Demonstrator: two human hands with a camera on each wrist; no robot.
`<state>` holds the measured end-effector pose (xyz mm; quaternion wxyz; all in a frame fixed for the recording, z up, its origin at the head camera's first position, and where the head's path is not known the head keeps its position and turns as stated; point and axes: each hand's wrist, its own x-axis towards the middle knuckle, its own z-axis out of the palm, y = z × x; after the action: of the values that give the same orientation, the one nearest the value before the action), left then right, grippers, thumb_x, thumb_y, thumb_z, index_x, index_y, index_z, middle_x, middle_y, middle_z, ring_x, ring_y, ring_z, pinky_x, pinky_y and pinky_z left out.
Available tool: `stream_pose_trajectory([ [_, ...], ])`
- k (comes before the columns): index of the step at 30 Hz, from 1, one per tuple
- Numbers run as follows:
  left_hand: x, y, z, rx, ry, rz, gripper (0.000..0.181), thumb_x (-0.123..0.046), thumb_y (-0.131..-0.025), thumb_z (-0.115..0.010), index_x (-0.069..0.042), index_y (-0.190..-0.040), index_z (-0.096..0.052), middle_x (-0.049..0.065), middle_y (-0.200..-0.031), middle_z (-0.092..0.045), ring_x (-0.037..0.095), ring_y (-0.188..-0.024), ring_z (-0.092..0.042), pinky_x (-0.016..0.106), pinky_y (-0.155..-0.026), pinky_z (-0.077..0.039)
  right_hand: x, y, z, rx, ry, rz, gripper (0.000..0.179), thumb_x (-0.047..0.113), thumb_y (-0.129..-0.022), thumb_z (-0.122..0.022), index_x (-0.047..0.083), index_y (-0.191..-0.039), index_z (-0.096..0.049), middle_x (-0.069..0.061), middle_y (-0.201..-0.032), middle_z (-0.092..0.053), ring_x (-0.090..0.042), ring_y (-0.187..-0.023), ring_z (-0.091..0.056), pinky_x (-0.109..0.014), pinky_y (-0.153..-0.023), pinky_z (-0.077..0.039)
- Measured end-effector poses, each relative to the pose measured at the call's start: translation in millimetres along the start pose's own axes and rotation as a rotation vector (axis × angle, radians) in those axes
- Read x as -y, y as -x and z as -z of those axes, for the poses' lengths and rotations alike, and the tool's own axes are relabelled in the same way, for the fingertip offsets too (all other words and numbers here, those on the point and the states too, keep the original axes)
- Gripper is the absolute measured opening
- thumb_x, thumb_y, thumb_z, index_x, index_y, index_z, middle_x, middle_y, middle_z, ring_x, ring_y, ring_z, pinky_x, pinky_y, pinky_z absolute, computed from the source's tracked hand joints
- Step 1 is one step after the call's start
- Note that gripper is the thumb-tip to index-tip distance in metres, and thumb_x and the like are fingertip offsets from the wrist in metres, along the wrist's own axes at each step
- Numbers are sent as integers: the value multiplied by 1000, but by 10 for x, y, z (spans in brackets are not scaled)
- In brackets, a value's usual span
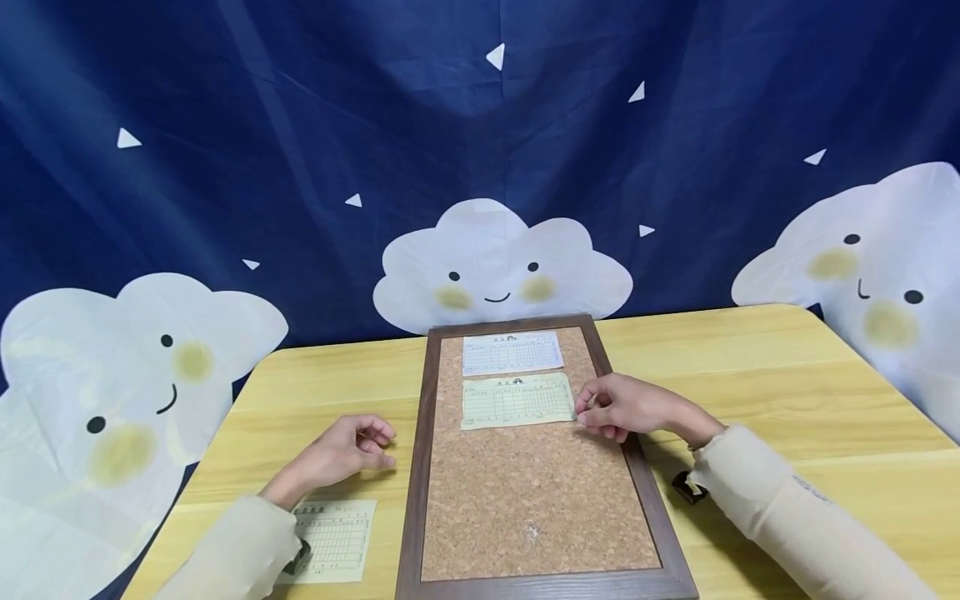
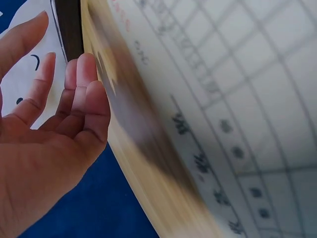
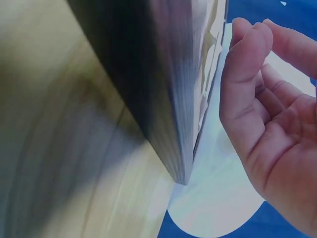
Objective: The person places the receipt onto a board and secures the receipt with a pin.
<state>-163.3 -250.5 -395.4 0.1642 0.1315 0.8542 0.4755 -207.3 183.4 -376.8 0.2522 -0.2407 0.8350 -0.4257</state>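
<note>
A brown-framed cork board (image 1: 525,492) lies on the wooden table. On its upper part are a white printed form (image 1: 512,353) and, below it, a pale yellow printed form (image 1: 517,402) with slightly curled edges. My right hand (image 1: 618,407) reaches over the board's right frame and pinches at the yellow form's lower right corner; its fingertips hide that spot. Thumb and forefinger tips meet in the right wrist view. Left of the board, my left hand (image 1: 347,450) hovers with fingers loosely bent and holds nothing. Another yellowish form (image 1: 337,542) lies under the left wrist.
A small clear, shiny cluster (image 1: 532,532) sits low on the cork. The wooden table (image 1: 757,367) extends on both sides of the board. Behind it hangs a dark blue curtain (image 1: 315,108) with smiling white clouds.
</note>
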Motion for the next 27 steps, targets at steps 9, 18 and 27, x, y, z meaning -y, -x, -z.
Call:
stream_pose_trajectory([
  [9,78,94,97,-5,11,25,39,-4,-81,-80,10,-110,-60,17,-100,-62,22,-85,-56,23,-72,-49,-64,127,11,-11,2,15,14,9,-96,-63,-3,-104,-63,-4,-73,-60,-16,-60,-54,-26,-49,-47],
  [18,163,182,162,-5,9,45,38,-3,-80,-80,10,-110,-61,16,-100,-63,22,-85,-56,23,-73,-49,-114,225,26,-11,-2,25,13,9,-97,-61,-3,-102,-63,-5,-74,-59,-14,-60,-54,-26,-49,-47],
  [27,213,260,227,-22,4,70,38,-1,-81,-78,11,-112,-61,15,-101,-63,22,-86,-55,23,-72,-49,-170,317,20,-25,-35,-2,13,12,-97,-64,0,-101,-63,-4,-75,-59,-14,-61,-53,-26,-49,-46],
])
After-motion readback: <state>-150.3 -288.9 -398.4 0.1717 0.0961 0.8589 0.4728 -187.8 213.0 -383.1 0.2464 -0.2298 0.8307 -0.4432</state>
